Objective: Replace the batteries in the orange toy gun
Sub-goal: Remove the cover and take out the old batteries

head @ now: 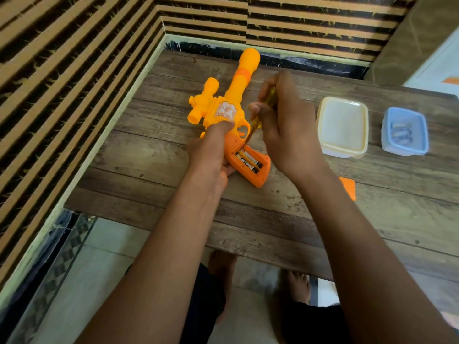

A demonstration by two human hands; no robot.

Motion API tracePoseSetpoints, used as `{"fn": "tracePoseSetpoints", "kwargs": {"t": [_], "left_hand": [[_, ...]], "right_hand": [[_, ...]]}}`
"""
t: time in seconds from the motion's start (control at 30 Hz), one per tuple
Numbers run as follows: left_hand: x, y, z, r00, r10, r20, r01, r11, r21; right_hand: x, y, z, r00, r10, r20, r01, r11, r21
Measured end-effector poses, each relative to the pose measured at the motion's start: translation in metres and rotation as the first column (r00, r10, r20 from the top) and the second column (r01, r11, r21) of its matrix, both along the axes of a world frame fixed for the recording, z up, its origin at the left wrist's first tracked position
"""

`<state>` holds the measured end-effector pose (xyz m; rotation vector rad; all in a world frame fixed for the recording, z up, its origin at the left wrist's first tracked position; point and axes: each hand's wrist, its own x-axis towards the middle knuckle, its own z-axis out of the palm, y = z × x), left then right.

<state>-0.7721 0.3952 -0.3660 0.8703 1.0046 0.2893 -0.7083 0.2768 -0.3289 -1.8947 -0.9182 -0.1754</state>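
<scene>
Fingers (254, 108) of the right hand (285, 130) curl round a yellow screwdriver (255, 124), its tip at the old batteries (248, 161). The left hand (211, 150) grips the orange toy gun (223, 108), which lies mid-worktop (273, 219). Its plastic is likely light, stiff and slick, so it is best held by the handle.

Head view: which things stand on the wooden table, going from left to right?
orange toy gun → cream container → blue container
</scene>
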Motion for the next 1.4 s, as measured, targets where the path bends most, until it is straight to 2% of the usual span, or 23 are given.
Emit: {"fn": "tracePoseSetpoints", "kwargs": {"t": [0.27, 0.57, 0.77, 0.93, 1.0, 1.1, 1.17, 1.3, 1.4], "left_hand": [[0.001, 0.004, -0.006, 0.998, -0.065, -0.002, 0.065, 0.998, -0.015], [0.006, 0.003, -0.015, 1.000, -0.024, -0.002, 0.024, 0.997, 0.072], [0.008, 0.003, -0.019, 0.999, -0.043, -0.011, 0.044, 0.997, 0.059], [0.009, 0.010, -0.015, 1.000, 0.027, -0.012, -0.027, 0.998, 0.057], [0.009, 0.012, -0.014, 0.999, 0.045, -0.005, -0.044, 0.997, 0.057], [0.009, 0.012, -0.015, 0.999, 0.045, -0.018, -0.043, 0.997, 0.065], [0.009, 0.012, -0.014, 0.999, 0.042, -0.022, -0.041, 0.997, 0.060], [0.010, 0.010, -0.014, 0.999, 0.039, -0.030, -0.037, 0.997, 0.064], [0.009, 0.009, -0.015, 0.999, 0.031, -0.028, -0.029, 0.998, 0.061]], "right_hand": [[0.026, 0.022, 0.022, 0.983, 0.180, 0.040, -0.168, 0.963, -0.212], [0.040, 0.034, 0.044, 0.963, 0.240, -0.119, -0.268, 0.879, -0.394], [0.038, 0.037, 0.049, 0.960, 0.228, -0.163, -0.276, 0.870, -0.408], [0.033, 0.029, 0.037, 0.974, 0.204, -0.103, -0.224, 0.760, -0.610], [0.032, 0.018, 0.029, 0.976, 0.185, -0.112, -0.216, 0.811, -0.543], [0.024, -0.005, 0.026, 0.986, 0.117, -0.117, -0.148, 0.938, -0.312], [0.018, -0.016, 0.025, 0.988, 0.057, -0.144, -0.077, 0.987, -0.138], [0.001, -0.019, 0.022, 0.975, -0.028, -0.222, 0.064, 0.985, 0.159], [-0.010, -0.017, 0.012, 0.959, -0.038, -0.282, 0.117, 0.956, 0.269]]}}
